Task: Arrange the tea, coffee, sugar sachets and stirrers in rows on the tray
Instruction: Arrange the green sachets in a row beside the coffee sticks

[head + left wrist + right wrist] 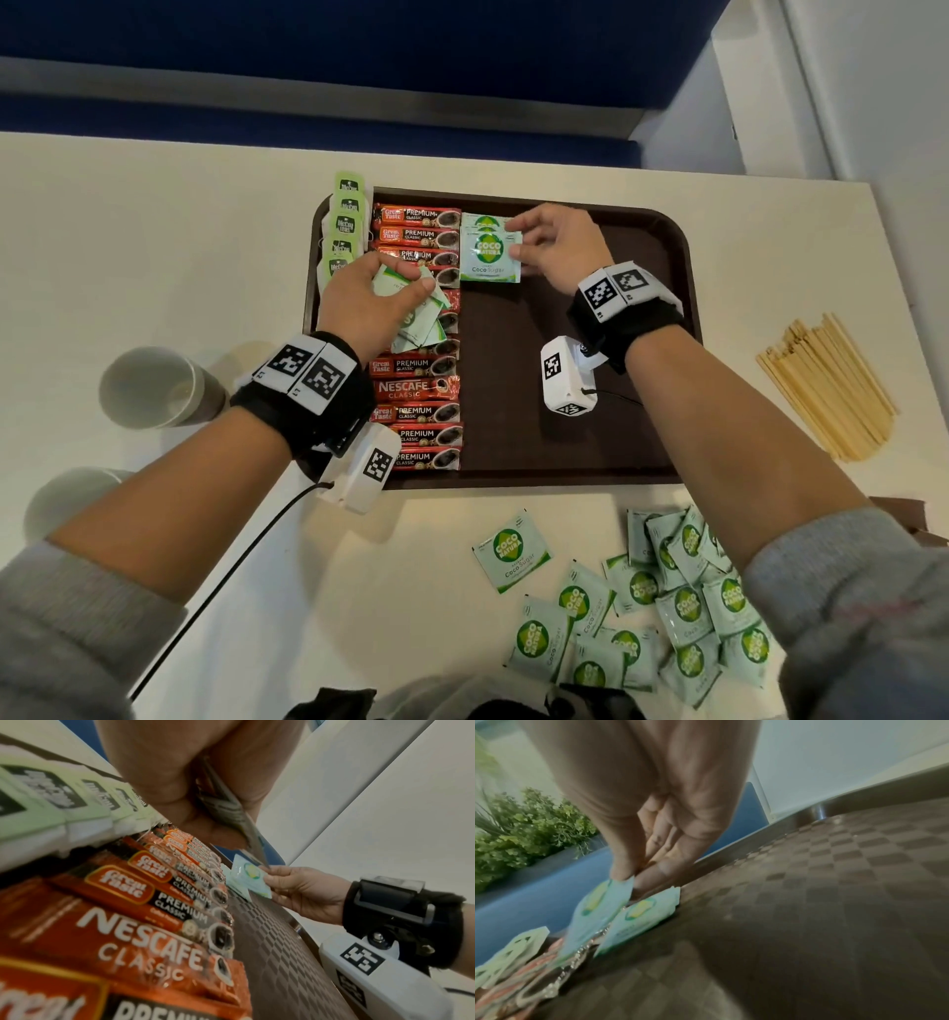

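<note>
Pinching a sugar sachet (490, 256) beside the coffee row (418, 339), the right hand (557, 244) works near the tray (590, 411)'s far edge; the left hand (367, 303) grips spare sachets (418, 318), bare tray rightward.

the left hand (371, 300) hides several coffee sachets (418, 367); the sugar pile (667, 611) runs under the right sleeve (847, 616).

On the tray (642, 308), the tea bags (343, 226) line your left edge, the coffee sticks (418, 339) run in a column just right of them, and two sugar sachets (490, 252) overlap at the far end beside that column. Off the tray, loose sachets (642, 601) lie nearest you; stirrers (827, 385) lie right; cups (154, 388) left.
</note>
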### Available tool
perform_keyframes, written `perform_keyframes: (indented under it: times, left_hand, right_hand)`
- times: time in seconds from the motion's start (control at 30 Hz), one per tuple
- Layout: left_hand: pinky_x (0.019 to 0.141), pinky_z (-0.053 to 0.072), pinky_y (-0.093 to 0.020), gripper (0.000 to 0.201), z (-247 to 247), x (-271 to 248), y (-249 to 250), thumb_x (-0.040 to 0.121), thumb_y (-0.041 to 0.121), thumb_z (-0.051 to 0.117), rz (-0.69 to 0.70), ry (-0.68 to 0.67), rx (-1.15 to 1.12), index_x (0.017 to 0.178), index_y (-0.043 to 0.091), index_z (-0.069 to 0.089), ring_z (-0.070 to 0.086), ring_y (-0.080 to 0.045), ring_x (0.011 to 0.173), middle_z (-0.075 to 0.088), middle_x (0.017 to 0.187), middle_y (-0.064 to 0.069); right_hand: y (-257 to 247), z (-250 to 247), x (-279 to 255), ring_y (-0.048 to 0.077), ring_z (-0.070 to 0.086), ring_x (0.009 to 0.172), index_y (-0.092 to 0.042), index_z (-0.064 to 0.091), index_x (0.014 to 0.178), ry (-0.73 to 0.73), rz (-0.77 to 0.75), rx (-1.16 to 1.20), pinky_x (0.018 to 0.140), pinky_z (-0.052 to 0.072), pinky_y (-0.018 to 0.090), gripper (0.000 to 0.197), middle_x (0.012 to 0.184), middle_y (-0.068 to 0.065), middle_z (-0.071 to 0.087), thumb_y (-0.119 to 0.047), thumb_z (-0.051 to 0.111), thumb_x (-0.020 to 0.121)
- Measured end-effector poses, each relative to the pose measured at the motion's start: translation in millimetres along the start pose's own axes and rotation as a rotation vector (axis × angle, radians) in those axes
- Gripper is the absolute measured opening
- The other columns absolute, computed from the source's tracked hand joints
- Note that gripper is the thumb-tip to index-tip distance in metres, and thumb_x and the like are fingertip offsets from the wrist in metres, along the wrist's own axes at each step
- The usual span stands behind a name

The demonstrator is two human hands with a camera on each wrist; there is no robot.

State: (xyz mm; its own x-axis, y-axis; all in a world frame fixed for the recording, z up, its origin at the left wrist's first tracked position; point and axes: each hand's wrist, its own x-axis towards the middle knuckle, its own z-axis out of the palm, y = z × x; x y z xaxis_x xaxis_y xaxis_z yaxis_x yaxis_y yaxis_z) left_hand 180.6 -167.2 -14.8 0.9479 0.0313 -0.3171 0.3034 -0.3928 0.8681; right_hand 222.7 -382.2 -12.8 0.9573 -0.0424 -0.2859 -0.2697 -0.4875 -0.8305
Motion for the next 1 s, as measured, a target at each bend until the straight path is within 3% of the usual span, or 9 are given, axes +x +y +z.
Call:
perform_keyframes:
  times: [0.07,0.2,0.37,0.43,0.53,0.63,0.77,1.0]
  left_hand:
    - [0.095,0.049,-0.045,0.016,-1,0,0,0.074,0.044,0.073,-0.005,-0.002,-0.002,0.073,0.035,0.06,0.062,-0.019,0.106,0.068,0.109,0.002]
    - [0.094,0.051,-0.043,0.016,-1,-1,1,0.08,0.034,0.073,-0.011,0.002,-0.008,0.074,0.032,0.058,0.062,-0.015,0.105,0.066,0.107,0.004]
    - [0.094,0.05,-0.044,0.017,-1,-2,1,0.08,0.034,0.073,-0.014,0.005,-0.003,0.073,0.032,0.057,0.062,-0.016,0.105,0.066,0.107,0.003]
    - [0.094,0.051,-0.043,0.016,-1,-2,2,0.08,0.034,0.073,-0.018,0.005,-0.003,0.074,0.032,0.058,0.062,-0.017,0.105,0.067,0.108,0.003]
    - [0.093,0.051,-0.043,0.016,-1,-2,2,0.08,0.034,0.073,-0.025,-0.002,-0.007,0.076,0.032,0.058,0.063,-0.018,0.104,0.068,0.107,0.001]
    - [0.088,0.053,-0.036,0.016,-1,-3,3,0.082,0.032,0.072,-0.025,0.0,-0.016,0.077,0.03,0.057,0.065,-0.016,0.1,0.067,0.102,0.003]
    - [0.078,0.054,-0.026,0.017,0,-4,3,0.083,0.03,0.072,-0.019,-0.005,-0.026,0.076,0.03,0.056,0.064,-0.01,0.091,0.065,0.098,0.005]
    - [0.089,0.054,-0.042,0.017,0,-5,4,0.08,0.034,0.073,-0.045,-0.004,-0.019,0.074,0.032,0.058,0.066,-0.017,0.098,0.069,0.104,0.001]
  right_hand:
    - [4,2,3,0.016,0.068,0.087,-0.011,0.06,0.102,0.023,0.04,-0.025,0.07,0.058,0.023,0.018,0.089,0.006,0.065,-0.002,0.064,0.086]
    - [10,8,7,0.018,0.068,0.085,-0.013,0.063,0.099,0.078,0.068,-0.098,0.073,0.059,0.025,0.018,0.088,0.01,0.064,-0.003,0.066,0.085]
    - [14,10,12,0.019,0.067,0.087,-0.015,0.068,0.1,0.117,0.079,-0.201,0.083,0.057,0.034,0.02,0.076,-0.003,0.059,-0.007,0.069,0.082]
    - [13,9,13,0.017,0.065,0.086,-0.015,0.069,0.1,0.125,0.074,-0.224,0.085,0.056,0.034,0.02,0.079,-0.002,0.06,-0.008,0.07,0.081]
    - [10,7,13,0.01,0.058,0.083,-0.014,0.069,0.104,0.137,0.045,-0.264,0.087,0.052,0.026,0.022,0.087,-0.001,0.061,-0.008,0.069,0.082]
    - [8,6,13,0.007,0.056,0.082,-0.015,0.068,0.105,0.145,0.026,-0.302,0.08,0.046,0.017,0.025,0.091,-0.001,0.064,-0.009,0.07,0.081]
    - [7,5,14,0.007,0.056,0.082,-0.013,0.066,0.105,0.13,0.019,-0.314,0.076,0.044,0.016,0.028,0.096,0.001,0.066,-0.008,0.073,0.078]
    - [9,9,14,0.009,0.055,0.08,-0.012,0.064,0.104,0.144,0.025,-0.294,0.074,0.045,0.017,0.03,0.092,0.002,0.064,-0.007,0.074,0.077]
